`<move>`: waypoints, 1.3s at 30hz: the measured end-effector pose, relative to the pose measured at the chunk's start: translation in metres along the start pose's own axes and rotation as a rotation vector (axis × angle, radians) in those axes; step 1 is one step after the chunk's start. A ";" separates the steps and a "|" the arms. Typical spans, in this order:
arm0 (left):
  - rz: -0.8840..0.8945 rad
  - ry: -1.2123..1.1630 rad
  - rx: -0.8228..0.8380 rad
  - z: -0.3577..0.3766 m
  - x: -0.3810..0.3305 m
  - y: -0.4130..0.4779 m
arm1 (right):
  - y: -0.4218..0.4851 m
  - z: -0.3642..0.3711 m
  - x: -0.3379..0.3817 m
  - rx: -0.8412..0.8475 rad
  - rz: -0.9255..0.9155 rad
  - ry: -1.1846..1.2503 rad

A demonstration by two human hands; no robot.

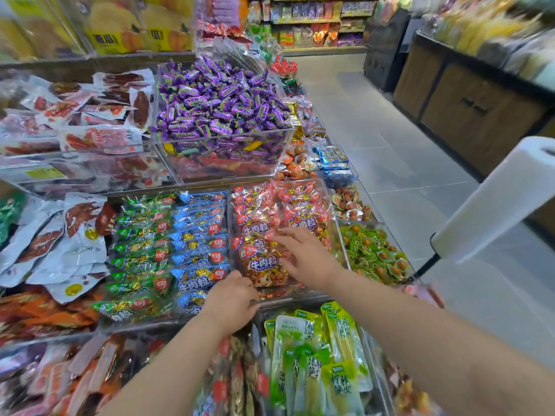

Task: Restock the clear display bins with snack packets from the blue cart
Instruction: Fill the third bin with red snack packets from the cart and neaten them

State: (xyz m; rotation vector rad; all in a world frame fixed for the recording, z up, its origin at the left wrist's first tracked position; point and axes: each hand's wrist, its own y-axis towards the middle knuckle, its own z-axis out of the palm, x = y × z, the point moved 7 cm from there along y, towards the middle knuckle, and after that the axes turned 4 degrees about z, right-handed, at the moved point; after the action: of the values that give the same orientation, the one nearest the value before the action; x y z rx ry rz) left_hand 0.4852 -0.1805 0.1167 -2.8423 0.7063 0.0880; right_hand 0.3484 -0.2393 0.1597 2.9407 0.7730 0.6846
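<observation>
A clear display bin on the middle shelf holds red snack packets with yellow lettering. My right hand lies flat on the front red packets with its fingers spread, and nothing is in it. My left hand sits at the bin's front left corner, between the red packets and the blue packets. Its fingers curl downward out of sight, so I cannot tell whether they grip anything. The blue cart is not in view.
Green packets fill the bin left of the blue ones. A bin of purple candies stands on the tier above. Pale green packets lie in the lowest bin. A white plastic-bag roll juts in at right over the grey aisle floor.
</observation>
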 end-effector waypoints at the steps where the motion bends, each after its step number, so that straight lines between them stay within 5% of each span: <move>1: -0.020 0.032 0.015 -0.002 -0.002 0.001 | -0.012 -0.001 -0.005 -0.006 0.053 0.057; 5: -0.138 0.120 -0.103 -0.013 -0.026 -0.001 | -0.063 -0.007 -0.035 -0.053 0.253 0.227; 8: -0.046 0.028 -0.183 -0.011 -0.072 0.005 | -0.114 -0.010 -0.070 -0.127 0.454 0.399; 14: 0.033 -0.354 0.231 0.069 -0.190 0.034 | -0.279 -0.003 -0.158 -0.297 0.965 0.621; 21: 0.056 -0.570 0.541 0.142 -0.368 0.071 | -0.492 0.039 -0.231 -0.189 1.415 0.720; 29: 0.185 -0.373 0.812 0.237 -0.514 0.093 | -0.639 0.089 -0.277 -0.088 1.696 0.883; 39: 0.320 0.079 1.055 0.338 -0.525 0.133 | -0.631 0.200 -0.354 0.141 1.682 0.998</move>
State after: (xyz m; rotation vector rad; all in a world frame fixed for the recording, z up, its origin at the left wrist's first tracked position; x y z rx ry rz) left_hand -0.0432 0.0176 -0.1814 -1.7273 0.8709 -0.2712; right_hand -0.1359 0.1632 -0.2487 2.4212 -2.0475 2.0459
